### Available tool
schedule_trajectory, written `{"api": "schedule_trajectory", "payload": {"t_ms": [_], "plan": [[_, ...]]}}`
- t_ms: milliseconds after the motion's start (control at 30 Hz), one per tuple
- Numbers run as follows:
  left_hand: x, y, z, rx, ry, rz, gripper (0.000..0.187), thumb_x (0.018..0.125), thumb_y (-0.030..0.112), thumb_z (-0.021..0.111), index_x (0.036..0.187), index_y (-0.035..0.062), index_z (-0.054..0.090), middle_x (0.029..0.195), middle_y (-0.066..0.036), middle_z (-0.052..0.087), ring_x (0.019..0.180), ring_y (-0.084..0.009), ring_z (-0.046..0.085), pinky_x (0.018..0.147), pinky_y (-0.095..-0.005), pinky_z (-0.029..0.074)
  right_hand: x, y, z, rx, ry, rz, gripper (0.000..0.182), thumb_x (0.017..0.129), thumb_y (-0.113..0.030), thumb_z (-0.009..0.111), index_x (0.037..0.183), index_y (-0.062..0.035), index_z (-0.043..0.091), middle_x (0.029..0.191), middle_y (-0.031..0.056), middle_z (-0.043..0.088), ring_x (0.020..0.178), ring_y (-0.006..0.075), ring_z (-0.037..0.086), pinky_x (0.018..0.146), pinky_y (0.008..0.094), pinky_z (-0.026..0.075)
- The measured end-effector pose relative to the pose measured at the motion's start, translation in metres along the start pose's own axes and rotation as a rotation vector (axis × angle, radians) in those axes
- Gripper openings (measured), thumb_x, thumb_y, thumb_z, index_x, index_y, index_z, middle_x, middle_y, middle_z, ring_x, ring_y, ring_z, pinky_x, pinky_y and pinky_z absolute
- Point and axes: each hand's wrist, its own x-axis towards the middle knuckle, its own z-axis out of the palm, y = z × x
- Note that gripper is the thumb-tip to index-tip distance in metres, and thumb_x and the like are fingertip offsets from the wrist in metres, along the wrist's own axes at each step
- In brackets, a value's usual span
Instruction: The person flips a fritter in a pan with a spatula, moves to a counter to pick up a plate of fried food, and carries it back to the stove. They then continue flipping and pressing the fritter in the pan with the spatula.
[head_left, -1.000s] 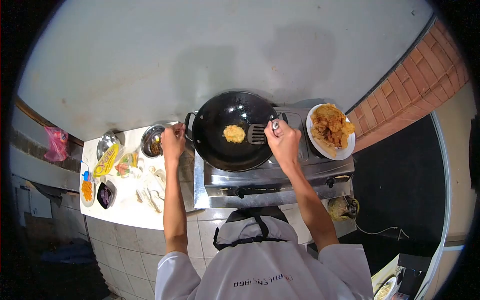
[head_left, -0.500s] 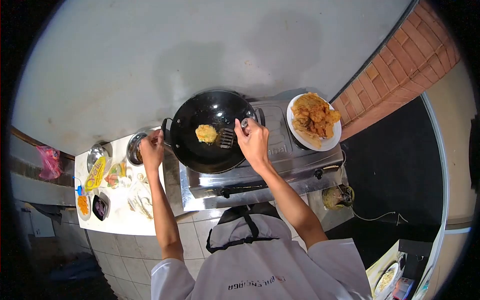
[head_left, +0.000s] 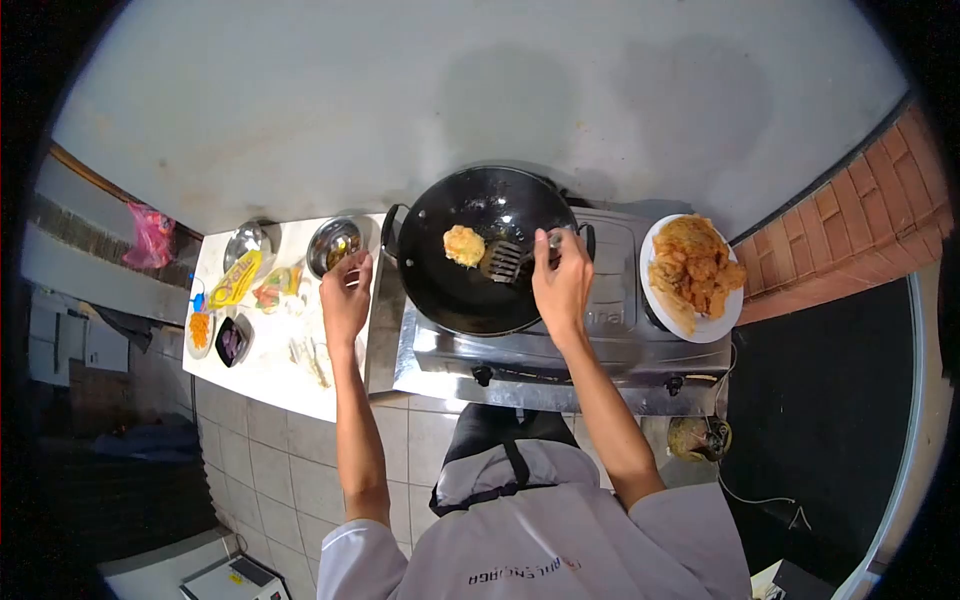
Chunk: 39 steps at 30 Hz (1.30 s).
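A metal spatula point(head_left: 507, 262) with a slotted head rests in the black wok point(head_left: 490, 310). My right hand point(head_left: 563, 280) is closed around its handle over the wok's right side. Beside the spatula head lies a yellow, lightly browned fritter point(head_left: 463, 245) in a little oil. My left hand point(head_left: 347, 300) hangs at the near edge of a steel bowl point(head_left: 318, 250), left of the wok. Its fingers are loosely bent and look apart, with no held thing visible. Something brownish yellow sits in that bowl, partly hidden by the fingers.
A white plate point(head_left: 690, 325) piled with fried food stands on the stove point(head_left: 610, 290). The white table point(head_left: 300, 395) carries another steel bowl point(head_left: 245, 240), a yellow packet point(head_left: 237, 278), a dark dish point(head_left: 232, 342) and orange pieces point(head_left: 200, 328). A brick ledge point(head_left: 850, 230) borders the right.
The view has shifted, so the scene sits further right. My left hand has moved away from the wok's left handle toward the near side of the bowl. My right hand still holds the spatula.
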Motion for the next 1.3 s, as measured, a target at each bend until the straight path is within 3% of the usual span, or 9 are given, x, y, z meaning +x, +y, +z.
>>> {"api": "schedule_trajectory", "payload": {"t_ms": [133,367,433,567,733,867,967,1133,1300], "plan": [[-0.002,-0.005,-0.001,-0.053,-0.019,-0.065,0.028,0.090,0.018,0.063,0.106,-0.0045,0.065,0.089,-0.015,0.069,0.080,-0.0194,0.069,0.071,-0.0290,0.052,-0.003,-0.001,0.009,0.063,0.032,0.033,0.023,0.090,-0.019,0.062,0.088,0.0034,0.060,0.079,0.0198,0.061,0.066,0.0362,0.059,0.060,0.0432,0.045],[0.027,-0.021,0.000,-0.076,-0.124,0.010,0.028,0.090,0.019,0.062,0.105,-0.0044,0.065,0.088,-0.016,0.069,0.079,-0.0210,0.069,0.070,-0.0298,0.051,-0.011,-0.017,0.009,0.017,0.119,0.091,0.022,0.091,-0.018,0.061,0.085,0.0038,0.058,0.068,0.0191,0.059,0.058,0.0307,0.060,0.056,0.0396,0.044],[0.034,-0.031,0.002,-0.104,-0.130,0.046,0.028,0.090,0.020,0.062,0.105,-0.0041,0.065,0.089,-0.017,0.069,0.080,-0.0224,0.069,0.070,-0.0303,0.051,-0.017,-0.020,0.008,0.053,0.116,0.210,0.023,0.091,-0.018,0.060,0.084,0.0033,0.056,0.066,0.0174,0.058,0.054,0.0301,0.057,0.054,0.0396,0.043],[0.053,-0.042,0.010,-0.118,-0.182,0.120,0.030,0.090,0.022,0.062,0.106,-0.0034,0.065,0.092,-0.018,0.069,0.082,-0.0247,0.069,0.073,-0.0322,0.052,-0.026,-0.022,0.011,-0.089,0.202,0.115,0.024,0.091,-0.021,0.060,0.082,0.0005,0.055,0.064,0.0151,0.054,0.057,0.0276,0.053,0.055,0.0383,0.039],[0.069,-0.050,0.025,0.040,-0.136,0.165,0.030,0.090,0.023,0.062,0.108,-0.0006,0.065,0.096,-0.019,0.068,0.086,-0.0285,0.069,0.075,-0.0359,0.052,-0.035,-0.029,0.019,-0.016,0.255,0.239,0.028,0.091,-0.023,0.062,0.077,0.0003,0.053,0.062,0.0073,0.048,0.055,0.0212,0.046,0.056,0.0358,0.038],[0.079,-0.059,0.034,0.069,-0.197,0.158,0.033,0.089,0.025,0.063,0.109,-0.0009,0.065,0.097,-0.019,0.069,0.087,-0.0296,0.069,0.075,-0.0365,0.053,-0.038,-0.023,0.030,-0.010,0.276,0.247,0.028,0.091,-0.023,0.061,0.078,0.0011,0.056,0.061,0.0078,0.049,0.054,0.0220,0.047,0.056,0.0365,0.039],[0.076,-0.056,0.035,0.065,-0.202,0.177,0.032,0.088,0.026,0.063,0.106,0.0000,0.067,0.092,-0.019,0.069,0.085,-0.0307,0.069,0.075,-0.0379,0.052,-0.038,-0.008,0.042,-0.047,0.373,0.110,0.029,0.091,-0.025,0.062,0.082,0.0022,0.060,0.059,0.0084,0.050,0.054,0.0242,0.048,0.058,0.0378,0.040],[0.076,-0.052,0.032,0.038,-0.238,0.154,0.029,0.088,0.026,0.062,0.099,0.0005,0.069,0.084,-0.018,0.069,0.082,-0.0318,0.069,0.074,-0.0387,0.052,-0.040,-0.003,0.039,0.020,0.208,0.276,0.032,0.090,-0.029,0.061,0.083,0.0021,0.062,0.061,0.0116,0.057,0.058,0.0287,0.056,0.061,0.0404,0.043],[0.075,-0.052,0.035,0.054,-0.195,0.213,0.027,0.088,0.025,0.062,0.098,0.0012,0.069,0.083,-0.019,0.069,0.080,-0.0320,0.069,0.073,-0.0388,0.053,-0.037,0.002,0.035,-0.020,0.170,0.256,0.033,0.091,-0.028,0.059,0.076,0.0019,0.061,0.062,0.0139,0.060,0.058,0.0286,0.061,0.058,0.0409,0.044]]}}
